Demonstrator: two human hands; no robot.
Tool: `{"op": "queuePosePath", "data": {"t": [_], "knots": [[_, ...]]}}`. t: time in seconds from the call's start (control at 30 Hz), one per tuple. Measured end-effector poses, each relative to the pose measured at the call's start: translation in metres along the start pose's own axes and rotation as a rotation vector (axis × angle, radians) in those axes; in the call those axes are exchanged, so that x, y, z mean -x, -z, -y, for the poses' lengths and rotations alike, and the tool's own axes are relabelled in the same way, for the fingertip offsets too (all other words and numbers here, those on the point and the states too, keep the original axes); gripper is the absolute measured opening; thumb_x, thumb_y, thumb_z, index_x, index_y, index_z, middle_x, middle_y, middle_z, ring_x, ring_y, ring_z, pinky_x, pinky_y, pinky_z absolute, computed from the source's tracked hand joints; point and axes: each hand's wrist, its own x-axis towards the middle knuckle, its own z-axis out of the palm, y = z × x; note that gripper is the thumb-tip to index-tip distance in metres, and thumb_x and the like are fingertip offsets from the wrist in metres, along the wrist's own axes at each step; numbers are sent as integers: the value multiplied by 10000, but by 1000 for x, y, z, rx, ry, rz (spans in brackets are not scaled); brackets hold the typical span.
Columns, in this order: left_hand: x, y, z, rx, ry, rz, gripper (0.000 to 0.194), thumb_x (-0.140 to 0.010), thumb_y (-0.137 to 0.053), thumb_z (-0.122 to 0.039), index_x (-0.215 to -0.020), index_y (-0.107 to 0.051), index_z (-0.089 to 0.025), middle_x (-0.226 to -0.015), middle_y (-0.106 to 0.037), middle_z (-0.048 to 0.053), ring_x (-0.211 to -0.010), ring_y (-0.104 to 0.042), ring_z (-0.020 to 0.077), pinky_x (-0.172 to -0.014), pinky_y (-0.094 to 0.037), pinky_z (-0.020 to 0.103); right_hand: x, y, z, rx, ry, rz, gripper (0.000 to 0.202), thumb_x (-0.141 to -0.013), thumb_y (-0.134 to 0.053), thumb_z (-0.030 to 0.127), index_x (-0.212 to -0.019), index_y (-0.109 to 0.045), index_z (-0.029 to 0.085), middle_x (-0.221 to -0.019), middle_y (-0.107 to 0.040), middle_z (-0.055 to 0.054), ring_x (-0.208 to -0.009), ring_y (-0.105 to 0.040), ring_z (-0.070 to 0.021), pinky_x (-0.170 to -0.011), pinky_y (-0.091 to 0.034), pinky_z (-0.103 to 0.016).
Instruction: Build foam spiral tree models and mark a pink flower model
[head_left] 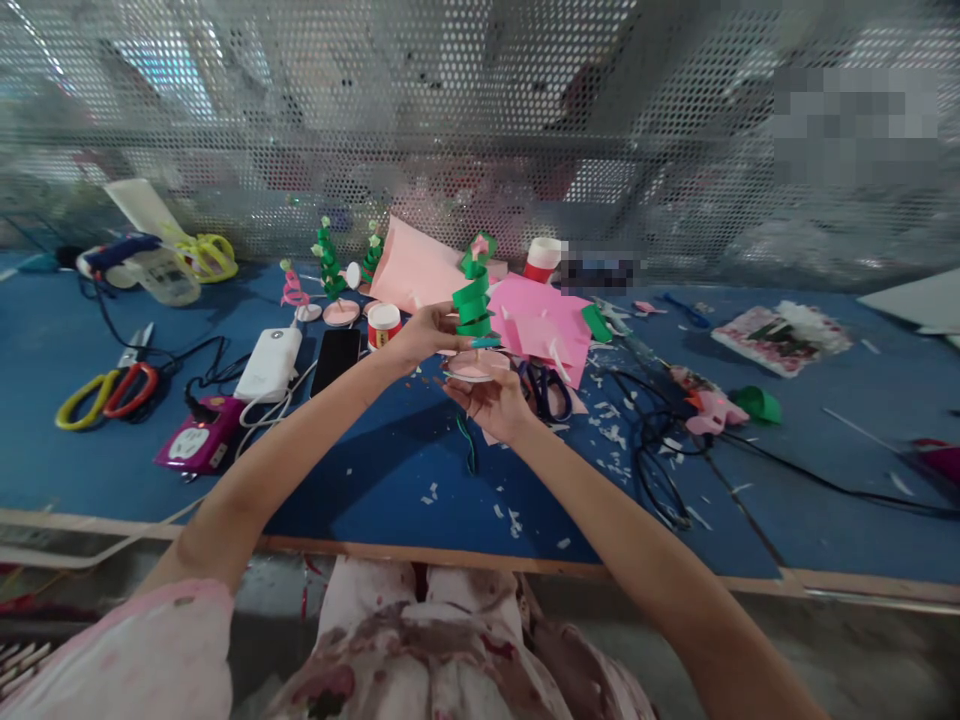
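A green paper spiral tree (472,305) with a pink star-like top stands upright above the table between my hands. My left hand (429,335) is closed on the lower left side of its spiral. From below, my right hand (496,402) grips the tree's round pale-pink base (478,366), fingers under the disc. Pink paper sheets (536,320) lie just behind. Dark-handled scissors (547,390) rest by my right wrist. A red and white jar (384,326) stands beyond my left forearm.
Finished-looking small paper trees (330,262) stand at back left. Large scissors (112,390), a purple power socket (201,435) and a white power bank (268,363) lie left. Cables and a pink glue gun (709,408) lie right, beside scattered paper scraps. A perforated metal panel (465,130) closes the back.
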Motion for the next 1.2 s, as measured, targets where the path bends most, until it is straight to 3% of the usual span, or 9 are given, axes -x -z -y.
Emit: {"op": "queuePosePath", "data": {"t": [0.33,0.47,0.6,0.77,0.87,1.03,1.2], "knots": [[-1,12,-11,-29,65,111,564,-420,-824,-175,-937,-604,-132,-936,-679,91,-935,-635,207,-719,-501,265,3,-1,2,-33,-43,7,332,-557,-679,355,-832,-630,175,-817,-718,-39,-734,-668,-168,-750,-563,-278],[-2,13,-15,59,-44,-19,606,-444,-825,-172,-992,-568,-142,-977,-673,92,-952,-634,211,-759,-505,283,2,-4,3,-58,-112,29,390,-598,-592,392,-882,-636,128,-834,-708,-86,-685,-649,-164,-716,-567,-276],[-3,8,-13,87,-37,-105,592,-464,-811,-136,-992,-544,-119,-936,-678,93,-931,-645,218,-773,-515,315,1,-4,4,-70,-132,19,394,-626,-553,394,-910,-625,131,-823,-701,-83,-674,-627,-156,-703,-563,-270],[-4,4,-10,58,-51,-215,530,-423,-811,-127,-892,-565,-124,-798,-670,20,-752,-644,144,-703,-524,273,4,-8,5,-124,-194,100,476,-592,-573,431,-927,-618,95,-769,-678,-73,-574,-568,-115,-625,-544,-224],[-5,6,-10,23,-70,-248,544,-423,-809,-129,-913,-574,-132,-864,-667,37,-807,-641,165,-700,-520,270,5,-10,5,-150,-221,130,491,-610,-549,452,-945,-609,97,-775,-671,-67,-544,-534,-98,-588,-528,-213],[-6,16,-14,1,-59,-37,659,-449,-816,-209,-1057,-566,-163,-1117,-618,112,-953,-620,201,-708,-511,246,2,-6,8,-246,-241,103,518,-673,-475,484,-1002,-592,101,-782,-654,-52,-531,-484,-84,-576,-515,-217],[-2,14,-8,-147,64,189,604,-411,-792,-140,-991,-627,-161,-891,-669,98,-823,-643,183,-659,-510,250,1,-2,9,-197,-128,77,330,-678,-558,438,-881,-601,181,-803,-658,-16,-643,-557,-92,-653,-514,-223]]}}
